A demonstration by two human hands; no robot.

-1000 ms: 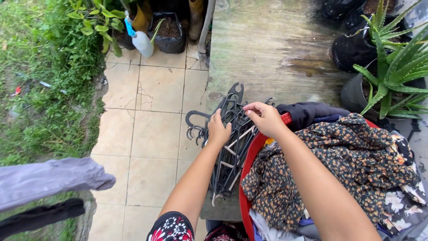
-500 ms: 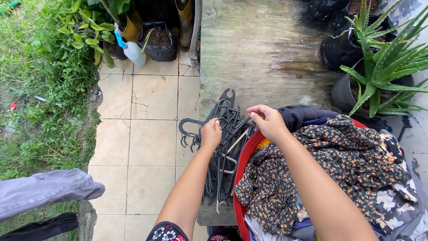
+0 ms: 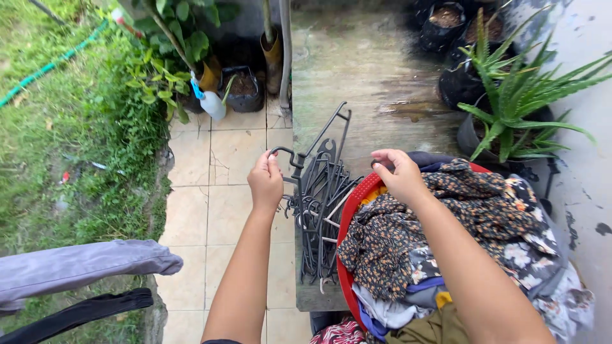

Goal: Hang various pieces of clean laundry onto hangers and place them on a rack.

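I judged the work barely begun: my left hand (image 3: 265, 181) was clenched on the hook of one dark clothes hanger (image 3: 317, 141), lifted at a tilt above the hanger pile (image 3: 319, 210) on the wooden bench (image 3: 363, 70), and no garment was on it yet. My right hand (image 3: 398, 175) rested on the rim of the red laundry basket (image 3: 352, 210), fingers curled; whether it gripped anything I could not tell. The floral garment (image 3: 459, 216) lay on top of the full basket. Counting: one hanger raised, many tangled in the pile, too many to number; one basket; one spray bottle (image 3: 210, 102) by the plants; two cloths (image 3: 83, 267) hung at lower left.
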